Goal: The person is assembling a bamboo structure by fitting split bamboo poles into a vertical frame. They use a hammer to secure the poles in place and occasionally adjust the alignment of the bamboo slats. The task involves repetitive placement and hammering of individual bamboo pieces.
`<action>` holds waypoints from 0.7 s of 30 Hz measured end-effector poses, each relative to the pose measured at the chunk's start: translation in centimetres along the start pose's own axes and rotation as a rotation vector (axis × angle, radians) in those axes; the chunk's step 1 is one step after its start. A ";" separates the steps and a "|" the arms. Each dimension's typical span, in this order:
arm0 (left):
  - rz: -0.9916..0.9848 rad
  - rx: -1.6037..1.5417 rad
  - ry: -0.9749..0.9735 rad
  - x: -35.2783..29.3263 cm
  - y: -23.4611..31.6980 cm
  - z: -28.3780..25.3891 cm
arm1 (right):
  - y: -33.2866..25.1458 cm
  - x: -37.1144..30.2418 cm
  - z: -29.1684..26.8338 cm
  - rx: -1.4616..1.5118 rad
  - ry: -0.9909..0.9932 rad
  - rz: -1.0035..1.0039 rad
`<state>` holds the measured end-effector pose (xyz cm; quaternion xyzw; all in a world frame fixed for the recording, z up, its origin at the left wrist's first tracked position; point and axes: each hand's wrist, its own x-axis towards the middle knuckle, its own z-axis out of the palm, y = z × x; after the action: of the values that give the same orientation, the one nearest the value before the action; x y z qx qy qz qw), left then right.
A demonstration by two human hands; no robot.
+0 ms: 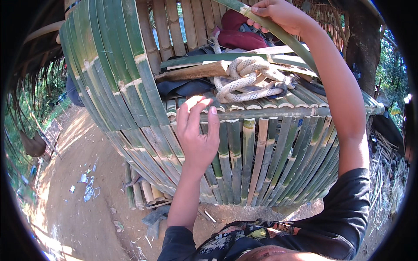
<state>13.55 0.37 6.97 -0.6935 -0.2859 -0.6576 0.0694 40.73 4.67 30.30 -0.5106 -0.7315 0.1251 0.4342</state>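
My right hand (281, 15) is raised at the top, thumb and fingers closed round a long green bamboo strip (289, 37) that slants behind my forearm. My left hand (198, 130) is at the corner where the slatted bamboo side panel (135, 95) meets the horizontal bamboo rail (270, 114). Its fingers are bent and apart from the thumb, the tips at the rail, and I see nothing held in them. Just beyond it, a coiled pale speckled rope (237, 91) lies on the bamboo slat platform beside a piece of split wood (193, 71).
Dark cloth (185, 88) and red fabric (241, 38) lie on the platform, with more bamboo strips across it. Upright green slats (248, 161) form the front. Cut bamboo poles (146, 193) and scraps lie on the dirt floor (87, 161). A dark post (365, 48) stands at right.
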 end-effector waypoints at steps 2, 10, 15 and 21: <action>-0.044 -0.066 -0.009 -0.1 0.5 -0.3 | -3.8 -3.4 0.2 -0.836 -0.004 -0.278; -0.268 -0.410 -0.126 -4.1 2.6 -2.8 | -3.3 -9.6 10.7 0.835 -0.102 -0.040; -0.415 -0.503 -0.089 -7.7 1.4 -4.2 | -6.6 -9.1 18.8 0.946 0.018 -0.169; -0.449 -0.216 0.202 -2.9 -3.9 -3.2 | -9.7 2.9 22.1 1.049 0.197 -0.388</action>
<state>8.97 1.19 3.49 -0.5471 -0.3523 -0.7491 -0.1243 17.39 8.55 24.73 -0.0921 -0.6077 0.3416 0.7110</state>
